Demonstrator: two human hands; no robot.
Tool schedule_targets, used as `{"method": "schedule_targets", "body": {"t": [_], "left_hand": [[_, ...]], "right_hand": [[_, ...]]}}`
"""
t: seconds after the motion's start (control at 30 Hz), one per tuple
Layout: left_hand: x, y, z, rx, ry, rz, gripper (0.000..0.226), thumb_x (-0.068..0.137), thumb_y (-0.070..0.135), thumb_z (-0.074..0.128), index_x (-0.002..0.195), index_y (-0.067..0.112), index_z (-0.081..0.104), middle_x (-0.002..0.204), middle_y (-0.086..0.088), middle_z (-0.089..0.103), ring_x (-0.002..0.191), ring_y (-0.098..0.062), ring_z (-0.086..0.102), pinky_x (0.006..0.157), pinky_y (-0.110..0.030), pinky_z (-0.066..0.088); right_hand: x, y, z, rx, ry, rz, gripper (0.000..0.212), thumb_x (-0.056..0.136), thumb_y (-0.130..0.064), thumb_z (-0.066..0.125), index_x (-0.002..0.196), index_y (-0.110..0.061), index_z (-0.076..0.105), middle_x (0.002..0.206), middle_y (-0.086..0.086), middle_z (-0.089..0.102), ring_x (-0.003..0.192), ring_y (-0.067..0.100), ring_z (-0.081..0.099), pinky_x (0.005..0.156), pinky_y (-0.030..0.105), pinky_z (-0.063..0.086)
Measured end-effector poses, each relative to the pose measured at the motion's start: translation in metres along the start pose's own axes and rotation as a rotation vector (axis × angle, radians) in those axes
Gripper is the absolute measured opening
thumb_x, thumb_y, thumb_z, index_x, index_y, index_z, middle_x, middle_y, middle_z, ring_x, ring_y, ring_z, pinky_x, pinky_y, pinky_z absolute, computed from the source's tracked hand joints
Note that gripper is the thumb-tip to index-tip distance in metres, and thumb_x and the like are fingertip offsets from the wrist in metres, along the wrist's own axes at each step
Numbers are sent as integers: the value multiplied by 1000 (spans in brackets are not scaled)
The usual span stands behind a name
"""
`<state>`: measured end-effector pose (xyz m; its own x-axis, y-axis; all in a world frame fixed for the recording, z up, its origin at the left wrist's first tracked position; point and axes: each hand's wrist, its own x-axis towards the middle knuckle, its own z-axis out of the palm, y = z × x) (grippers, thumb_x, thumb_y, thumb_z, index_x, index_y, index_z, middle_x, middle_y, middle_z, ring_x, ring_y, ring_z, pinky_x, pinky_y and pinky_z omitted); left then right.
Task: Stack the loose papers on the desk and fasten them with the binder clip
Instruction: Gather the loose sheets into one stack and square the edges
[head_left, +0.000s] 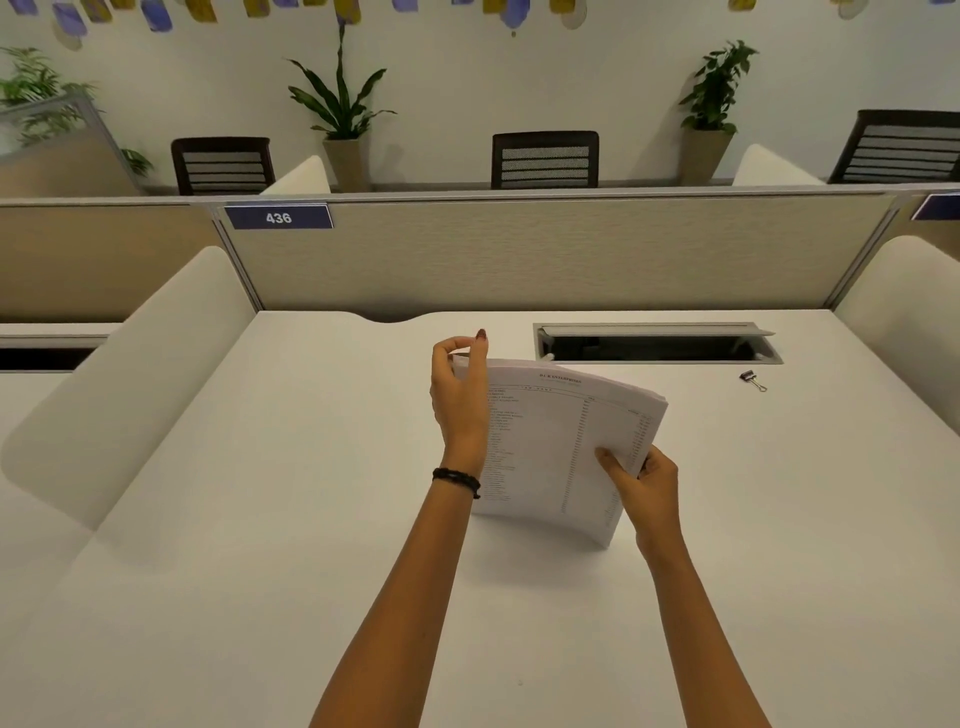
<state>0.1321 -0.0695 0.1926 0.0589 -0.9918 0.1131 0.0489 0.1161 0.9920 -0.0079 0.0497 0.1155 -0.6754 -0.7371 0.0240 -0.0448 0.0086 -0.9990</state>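
A stack of printed papers (550, 447) stands upright on its bottom edge in the middle of the white desk (260, 519), bowed slightly. My left hand (460, 395) grips the stack's upper left edge. My right hand (641, 486) pinches the lower right edge, thumb on the front sheet. A small black binder clip (752, 379) lies on the desk far to the right of the papers, apart from both hands.
An open cable hatch (654, 344) is sunk into the desk behind the papers. A beige partition (519, 254) with a blue "436" label closes the back. Rounded white dividers (119, 384) flank both sides. Chairs and potted plants stand beyond.
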Motion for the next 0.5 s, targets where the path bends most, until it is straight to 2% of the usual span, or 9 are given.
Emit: {"method": "schedule_targets", "body": {"t": [0.1, 0.2, 0.3, 0.43, 0.5], "left_hand": [[3, -2, 3, 33, -13, -26, 16, 92, 31, 51, 106, 24, 48, 83, 9, 56, 72, -13, 60, 59, -24, 49], [0, -5, 3, 31, -28, -59, 18, 93, 39, 47, 103, 25, 47, 81, 5, 58, 74, -14, 60, 60, -25, 49], [-3, -14, -2, 39, -126, 27, 23, 91, 44, 46, 106, 26, 43, 86, 7, 59, 76, -12, 61, 58, -20, 51], [-6, -44, -19, 74, -308, 43, 29, 85, 31, 61, 111, 28, 49, 100, 14, 60, 91, -9, 62, 66, -18, 55], [-10, -56, -25, 53, -345, -28, 17, 82, 26, 67, 97, 30, 60, 95, 10, 66, 88, -14, 64, 65, -18, 56]], "right_hand": [[1, 1, 0, 4, -1, 0, 14, 81, -12, 67, 94, -10, 62, 93, 3, 64, 82, 20, 59, 66, 25, 49], [2, 1, -1, 0, -20, -2, 17, 81, -13, 68, 97, -10, 62, 94, 4, 65, 83, 20, 61, 67, 26, 50], [5, 2, -2, -30, -44, 15, 17, 81, -15, 67, 97, -13, 61, 93, 3, 65, 84, 21, 61, 70, 30, 51], [5, 3, -3, -78, -44, -25, 6, 83, -18, 65, 83, -12, 64, 80, 2, 66, 75, 23, 62, 62, 28, 52], [4, 3, -2, -114, -31, -86, 21, 84, -18, 65, 65, -14, 57, 62, -5, 59, 57, 13, 54, 53, 19, 43]]}}
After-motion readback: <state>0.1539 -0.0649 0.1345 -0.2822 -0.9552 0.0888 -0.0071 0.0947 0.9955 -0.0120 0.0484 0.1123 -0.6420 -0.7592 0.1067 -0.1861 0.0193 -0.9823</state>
